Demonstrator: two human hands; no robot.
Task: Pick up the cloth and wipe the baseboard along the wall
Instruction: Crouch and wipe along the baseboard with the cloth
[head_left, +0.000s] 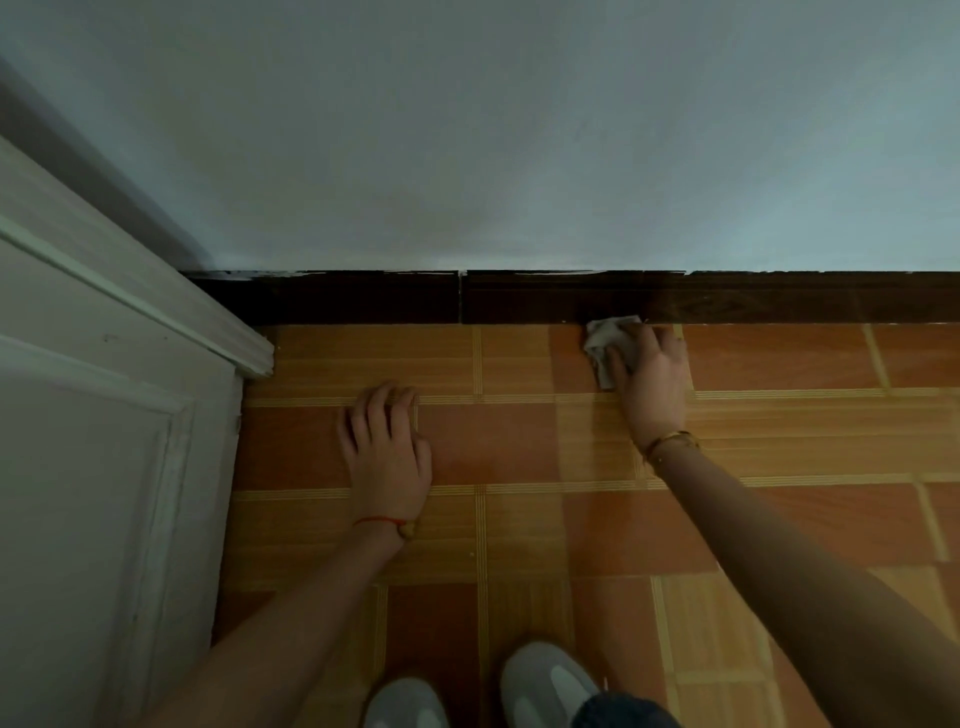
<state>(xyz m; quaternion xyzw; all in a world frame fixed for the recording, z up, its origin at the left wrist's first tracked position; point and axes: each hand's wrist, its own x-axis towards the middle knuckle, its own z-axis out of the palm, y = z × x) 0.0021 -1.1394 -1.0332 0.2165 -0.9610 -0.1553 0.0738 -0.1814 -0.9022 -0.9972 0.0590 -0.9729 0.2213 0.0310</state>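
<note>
**Cloth pressed at the foot of the baseboard**

A pale wall (519, 135) is met by a dark baseboard (545, 299) above a tiled floor (519, 519); a white door (93, 415) is seen at left. The left hand (387, 452) is laid flat and empty on the floor. The cloth (605, 343) is gripped under the right hand (652, 379), touching the baseboard's lower edge.

Under the right hand (652, 374), much of the cloth (605, 343) is hidden; below both hands, 2 shoes (545, 686) are cut off.
</note>
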